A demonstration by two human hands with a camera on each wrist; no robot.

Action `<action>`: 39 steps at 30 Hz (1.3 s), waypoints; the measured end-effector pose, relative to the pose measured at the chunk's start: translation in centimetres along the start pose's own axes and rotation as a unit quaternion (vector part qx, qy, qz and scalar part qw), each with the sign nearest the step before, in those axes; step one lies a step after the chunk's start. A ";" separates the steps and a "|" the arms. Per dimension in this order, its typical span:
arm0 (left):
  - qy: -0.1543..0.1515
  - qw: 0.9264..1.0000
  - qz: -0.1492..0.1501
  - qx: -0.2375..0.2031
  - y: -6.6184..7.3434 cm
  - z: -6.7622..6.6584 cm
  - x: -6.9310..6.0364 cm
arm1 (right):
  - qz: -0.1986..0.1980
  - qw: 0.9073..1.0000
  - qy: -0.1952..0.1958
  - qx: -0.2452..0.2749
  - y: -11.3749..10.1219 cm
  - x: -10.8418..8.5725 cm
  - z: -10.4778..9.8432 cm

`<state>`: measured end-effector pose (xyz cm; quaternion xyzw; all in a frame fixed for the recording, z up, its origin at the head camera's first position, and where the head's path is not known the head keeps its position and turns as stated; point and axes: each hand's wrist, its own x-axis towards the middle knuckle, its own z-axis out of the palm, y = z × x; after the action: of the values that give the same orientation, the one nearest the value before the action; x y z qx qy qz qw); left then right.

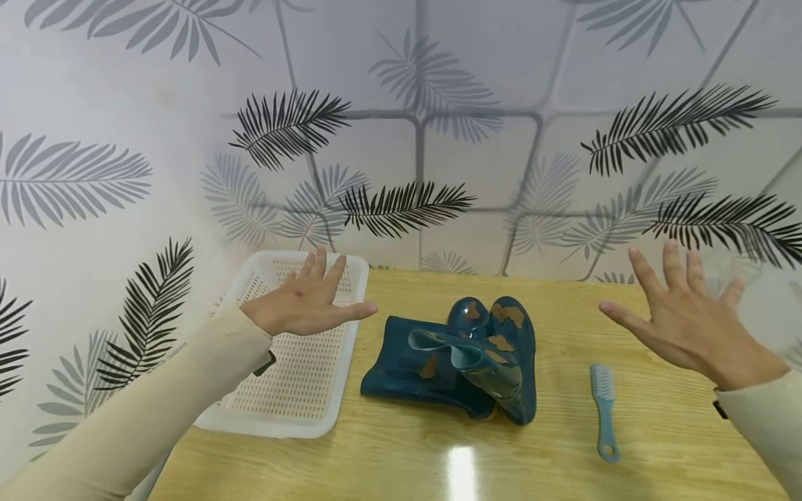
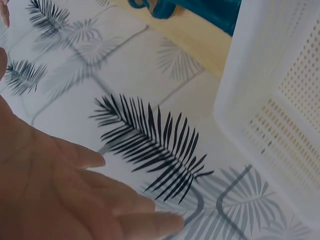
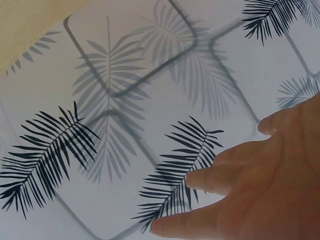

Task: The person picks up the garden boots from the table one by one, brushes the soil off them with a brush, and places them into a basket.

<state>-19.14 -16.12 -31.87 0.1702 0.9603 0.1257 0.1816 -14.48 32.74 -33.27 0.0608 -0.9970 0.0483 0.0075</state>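
Both hands are raised with fingers spread, holding nothing. The left hand hovers over the white perforated basket; in the left wrist view the hand is beside the basket. At the right, the right hand is above and beyond a blue brush that lies bristles away. The right wrist view shows the hand before the patterned wall. Between the hands, a pair of dark blue boots with brown patches lies on the table, one partly across the other.
The light wooden table meets a wall with a leaf pattern along its far edge. Light glares off the table's front middle. The basket stands at the table's left side, near the wall.
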 end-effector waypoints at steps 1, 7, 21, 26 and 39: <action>-0.012 1.000 -0.001 -0.014 0.1 0.2 0.1 | 0.002 1.000 -0.004 0.003 0.1 0.0 0.1; -0.065 0.994 0.004 -0.083 0.3 1.1 0.5 | 0.005 0.999 -0.044 0.031 0.9 -0.1 0.9; -0.119 0.953 0.012 -0.277 1.4 3.5 0.9 | 0.004 0.990 -0.085 0.116 2.0 -0.5 4.2; -0.145 0.934 0.034 -0.325 1.8 4.2 1.2 | 0.006 0.986 -0.091 0.139 2.1 -0.5 5.4; -0.194 0.899 0.045 -0.390 3.4 4.8 2.0 | -0.004 0.981 -0.086 0.174 2.3 -1.1 8.4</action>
<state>-18.04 -11.46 -35.79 0.1503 0.7714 0.4624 0.4106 -13.73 34.28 -41.88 0.0689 -0.9700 0.2157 -0.0890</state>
